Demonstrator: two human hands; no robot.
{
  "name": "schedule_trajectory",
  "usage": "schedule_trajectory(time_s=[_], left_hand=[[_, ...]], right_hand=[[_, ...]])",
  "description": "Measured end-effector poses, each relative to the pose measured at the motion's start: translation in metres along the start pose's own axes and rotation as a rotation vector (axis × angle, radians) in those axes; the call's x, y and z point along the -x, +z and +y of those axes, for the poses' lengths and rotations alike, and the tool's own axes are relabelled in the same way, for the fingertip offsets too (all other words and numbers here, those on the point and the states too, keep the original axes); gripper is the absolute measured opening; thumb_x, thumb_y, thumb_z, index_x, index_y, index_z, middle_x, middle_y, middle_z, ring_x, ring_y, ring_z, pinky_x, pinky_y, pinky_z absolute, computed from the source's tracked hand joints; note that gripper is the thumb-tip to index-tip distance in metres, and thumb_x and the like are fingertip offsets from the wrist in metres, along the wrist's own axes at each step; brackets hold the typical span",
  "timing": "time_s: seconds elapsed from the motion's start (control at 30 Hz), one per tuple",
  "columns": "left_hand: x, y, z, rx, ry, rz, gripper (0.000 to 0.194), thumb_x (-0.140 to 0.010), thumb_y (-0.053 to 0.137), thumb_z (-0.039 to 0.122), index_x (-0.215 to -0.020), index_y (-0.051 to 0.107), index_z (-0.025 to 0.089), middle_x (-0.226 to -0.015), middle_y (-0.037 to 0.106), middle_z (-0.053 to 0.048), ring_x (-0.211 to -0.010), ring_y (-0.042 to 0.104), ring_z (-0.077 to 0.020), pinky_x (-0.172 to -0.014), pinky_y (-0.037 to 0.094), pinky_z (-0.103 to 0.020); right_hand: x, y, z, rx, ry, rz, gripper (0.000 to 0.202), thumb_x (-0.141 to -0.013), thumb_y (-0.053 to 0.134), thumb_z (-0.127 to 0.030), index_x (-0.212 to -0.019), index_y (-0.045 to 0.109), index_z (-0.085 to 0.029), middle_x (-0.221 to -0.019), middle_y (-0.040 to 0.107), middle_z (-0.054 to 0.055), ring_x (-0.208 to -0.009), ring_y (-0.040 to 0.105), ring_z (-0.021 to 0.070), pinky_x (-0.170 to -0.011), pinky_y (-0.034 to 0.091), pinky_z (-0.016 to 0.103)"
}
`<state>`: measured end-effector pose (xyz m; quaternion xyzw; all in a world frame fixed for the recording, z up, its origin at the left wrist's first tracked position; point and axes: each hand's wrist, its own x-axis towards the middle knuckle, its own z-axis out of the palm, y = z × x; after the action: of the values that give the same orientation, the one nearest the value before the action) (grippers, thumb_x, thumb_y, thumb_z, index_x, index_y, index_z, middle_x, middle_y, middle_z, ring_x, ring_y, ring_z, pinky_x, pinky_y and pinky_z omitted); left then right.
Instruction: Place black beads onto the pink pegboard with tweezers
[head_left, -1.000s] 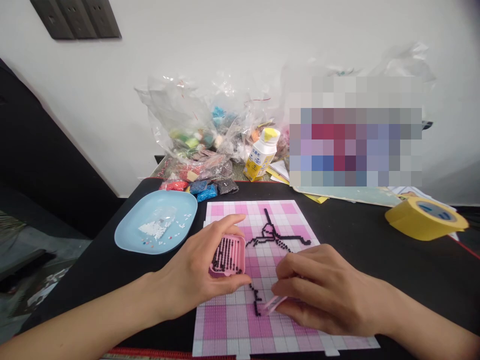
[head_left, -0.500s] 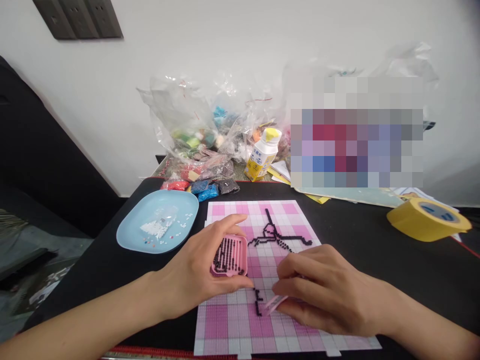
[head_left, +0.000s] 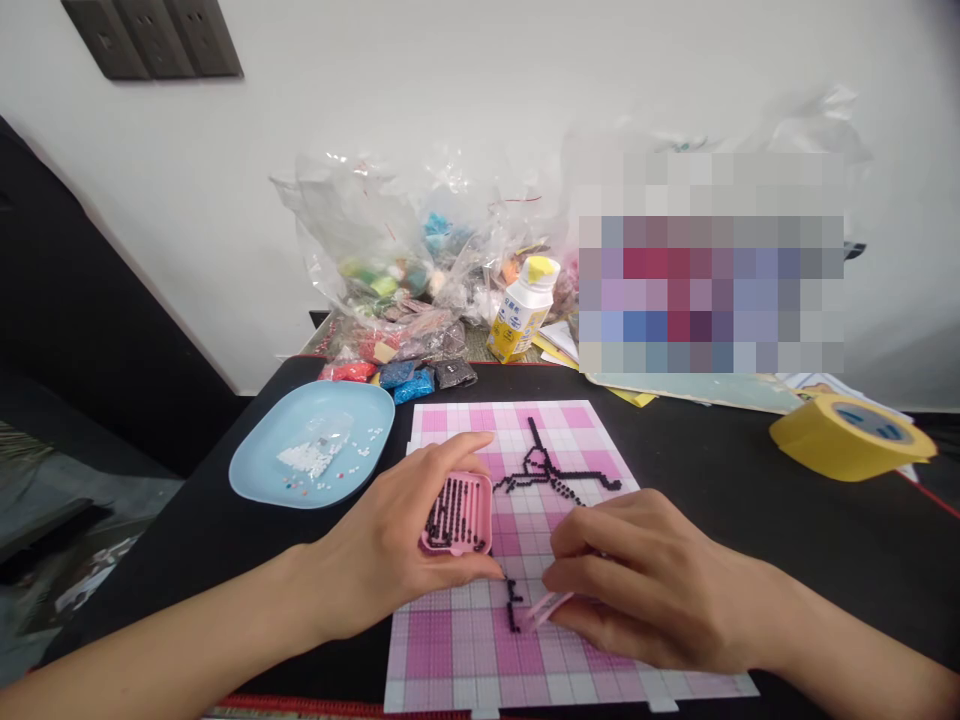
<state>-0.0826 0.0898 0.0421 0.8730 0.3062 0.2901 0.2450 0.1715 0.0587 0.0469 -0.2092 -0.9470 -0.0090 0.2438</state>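
Observation:
My left hand [head_left: 409, 525] grips a small pink ridged tray [head_left: 478, 500] by its edges, thumb on the near side. Black beads [head_left: 450, 515] lie in rows along its grooves. Between the fingers of my right hand [head_left: 637, 580] is a pair of pink tweezers [head_left: 546, 608], tips down by a short line of black beads [head_left: 514, 605]. Under both hands lies a pink-and-white checked pegboard [head_left: 442, 660]. Farther up it, more black beads [head_left: 551, 472] form a branching outline, partly hidden by my right hand.
A light blue plate [head_left: 247, 480] with white beads and a small bag sits at left. Behind stand bead packets [head_left: 414, 385], a yellow-and-white bottle [head_left: 521, 310] and clear plastic bags [head_left: 360, 230]. A roll of yellow tape [head_left: 810, 440] lies at right.
The view has shifted very slightly. Both hands keep nearly the same pose, with the tweezers' tips still beside the lower bead line.

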Motion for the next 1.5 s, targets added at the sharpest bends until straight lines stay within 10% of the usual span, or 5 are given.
schedule_trajectory(time_s=[0.77,1.5], left_hand=[[0.0009,0.0003,0.0007,0.009,0.04,-0.026,0.087,-0.077,0.079,0.046,-0.144,0.024,0.036,-0.121,0.062,-0.005,-0.109,0.064,-0.0253,-0.099,0.049,-0.04],[0.0003,0.0044,-0.0012,0.07,0.157,-0.045,0.084,-0.08,0.073,0.053,-0.146,0.024,0.033,-0.117,0.063,-0.007,-0.104,0.065,-0.0263,-0.097,0.05,-0.043]], right_hand=[[0.0014,0.0042,-0.0003,0.07,0.042,0.209,0.016,-0.101,0.042,-0.019,-0.102,0.057,-0.016,-0.084,0.062,0.003,-0.071,0.061,0.0099,-0.059,0.047,0.022],[-0.0018,0.01,0.0017,0.046,0.084,0.096,0.023,-0.102,0.036,-0.017,-0.113,0.056,-0.014,-0.091,0.063,0.005,-0.075,0.063,0.0116,-0.06,0.051,0.023]])
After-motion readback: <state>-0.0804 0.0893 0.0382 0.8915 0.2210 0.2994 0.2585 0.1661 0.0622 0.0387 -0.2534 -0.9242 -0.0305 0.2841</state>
